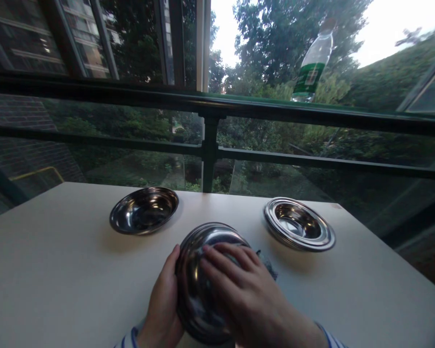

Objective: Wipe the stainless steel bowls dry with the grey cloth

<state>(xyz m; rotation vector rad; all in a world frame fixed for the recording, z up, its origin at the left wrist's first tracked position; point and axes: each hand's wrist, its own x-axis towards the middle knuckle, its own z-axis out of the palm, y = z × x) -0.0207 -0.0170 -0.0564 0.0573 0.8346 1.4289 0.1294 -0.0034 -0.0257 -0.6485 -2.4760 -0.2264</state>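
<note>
A shiny stainless steel bowl [195, 290] is held tilted low over the front of the table, its rounded outer side seeming to face me. My left hand [163, 299] grips its left edge, thumb along the rim and the other fingers mostly hidden behind. Across the bowl's surface lies my right hand [242, 285], fingers stretched out and slightly apart; whether anything is under the palm is hidden. Just beyond that hand, a dark, wiry, mesh-like thing [270, 266] shows in part.
On the white table [76, 270], one steel bowl [145, 212] stands at the back left and a stack of wide-rimmed steel bowls [299, 224] at the back right. Behind runs a dark green railing [130, 99], with a green-labelled plastic bottle [311, 72] on top.
</note>
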